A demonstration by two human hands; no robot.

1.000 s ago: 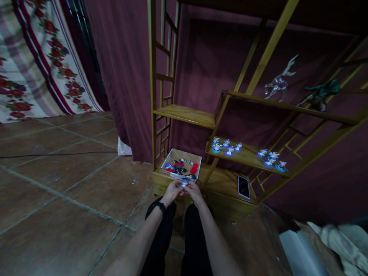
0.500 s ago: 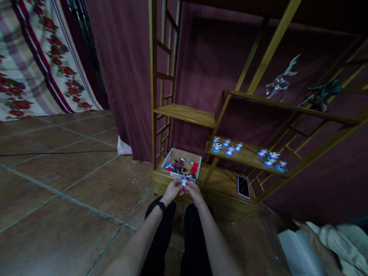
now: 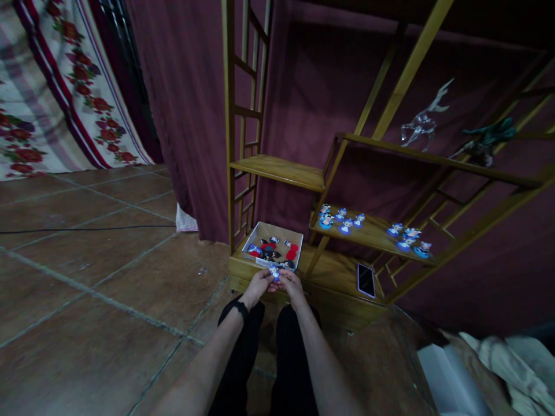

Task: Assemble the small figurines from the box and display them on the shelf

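Between my two hands is a small purple-and-white figurine (image 3: 274, 271) on a purple base. My left hand (image 3: 259, 286) grips it from the left, and my right hand (image 3: 291, 284) pinches it from the other side. The figurine is held just in front of an open cardboard box (image 3: 300, 242), which holds several dark and red figurines (image 3: 269, 251). On the shelf to the right stand several similar purple figurines (image 3: 346, 226), along with blue-based ones (image 3: 326, 221).
A phone (image 3: 366, 281) lies on the lower board of the wooden shelf unit (image 3: 281, 172). Higher up stand a clear glass animal (image 3: 422, 122) and a dark green statuette (image 3: 488, 141). A white box (image 3: 451, 375) and cloth (image 3: 515, 364) are at the lower right.
The figurine has tilted and shifted slightly to the left in my fingers. Both hands stay in front of the cardboard box.
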